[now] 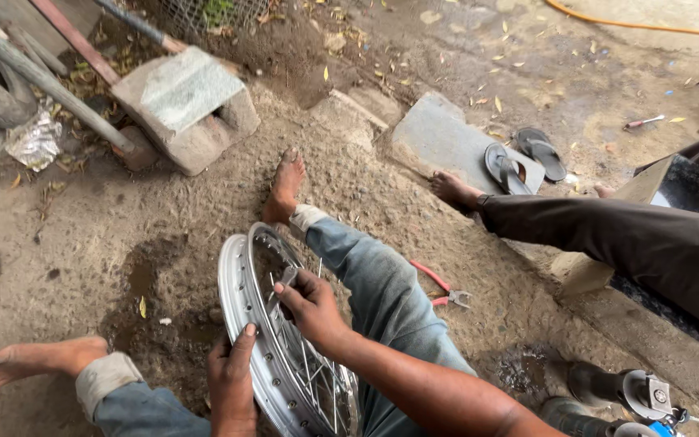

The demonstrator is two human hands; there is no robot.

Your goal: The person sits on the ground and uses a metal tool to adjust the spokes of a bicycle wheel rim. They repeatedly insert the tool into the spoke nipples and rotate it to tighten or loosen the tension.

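The right hand [311, 306], just below the middle of the frame, is closed around a small grey metal spoke wrench [285, 282], fingers curled and thumb pressing the tool down among the thin steel spokes [311, 374]. The left hand [232, 380], low in the frame, lies clamped on the shiny chromed wire-spoked wheel rim [235, 293], thumb stretched up along the outer edge. The rim stands on edge between the person's blue-jeaned legs, in the lower centre of the picture, its bottom out of view.

Judging by this hold, the work goes best if the tool sits square on the nipple before any turn, with small turns only, while the bracing hand keeps the rim from rolling or tipping on the packed dirt ground [163, 210].

Right of the knee lie red-handled pliers [440, 286]. Another person's dark-trousered leg [608, 239] stretches across the right side. Grey rubber sandals [524, 158] rest on a flat stone slab [434, 133] upper right; a concrete block [184, 105] sits upper left.
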